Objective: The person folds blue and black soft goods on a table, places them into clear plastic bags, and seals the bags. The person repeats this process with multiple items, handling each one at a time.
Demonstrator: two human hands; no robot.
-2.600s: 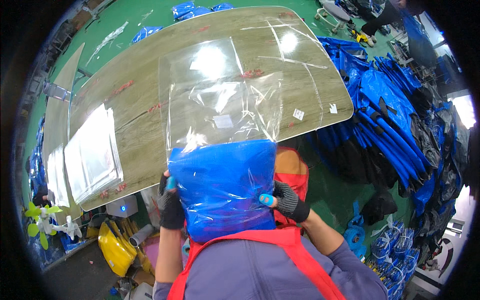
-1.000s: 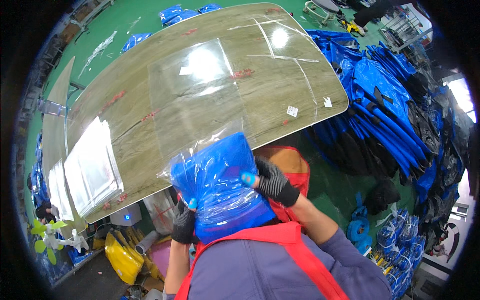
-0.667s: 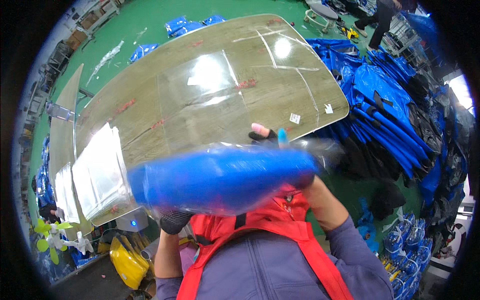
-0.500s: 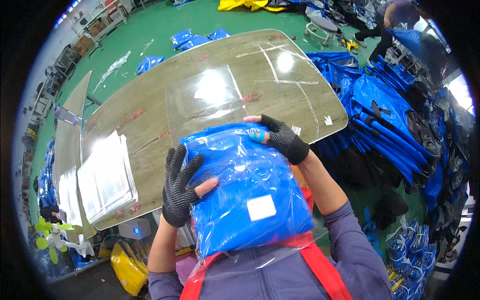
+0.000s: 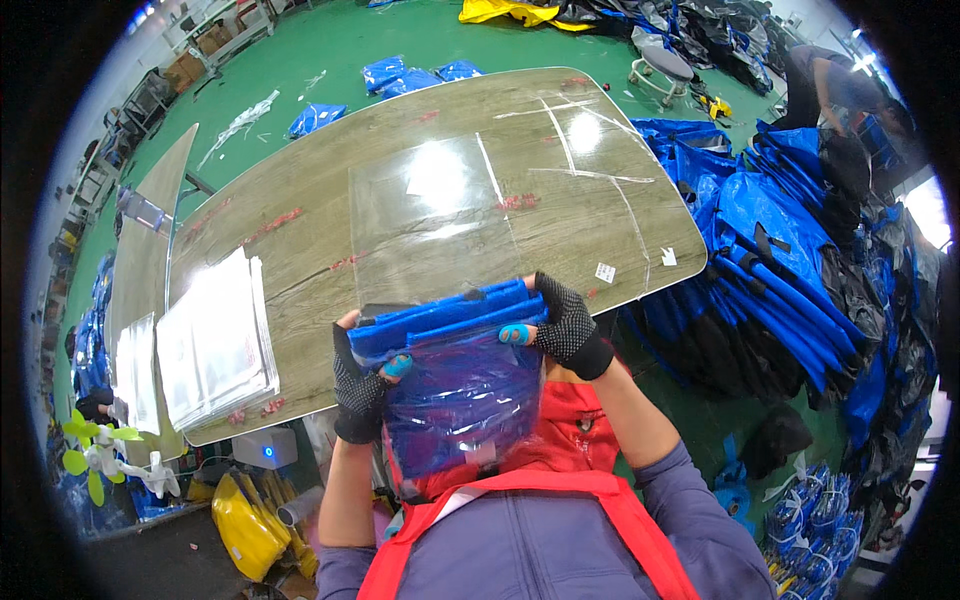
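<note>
A clear plastic bag [image 5: 465, 410] with folded blue sheet material [image 5: 440, 318] in it hangs in front of my chest, over the near edge of the table. Its upper end points up and shows the folded blue layers and a dark strip. My left hand [image 5: 362, 385] grips the upper left corner, thumb on the near face. At the upper right corner my right hand [image 5: 565, 325] pinches the package, its thumb also in front. Both hands wear dark dotted fingerless gloves, with blue wraps on the thumbs. A pale label shows faintly low on the bag.
A wood-patterned table [image 5: 300, 285] holds a clear flat sheet [image 5: 400, 215] and, at left, stacked clear bags [image 5: 215, 345]. Blue and black material [image 5: 770, 220] is heaped at right, where another person bends. Blue packages [image 5: 405, 80] lie on the floor beyond. A small fan [image 5: 100, 450] stands lower left.
The package has tipped from lying face-up to hanging steeply, its folded end now facing up. My hands have shifted to its two upper corners, the left thumb moving onto the near face.
</note>
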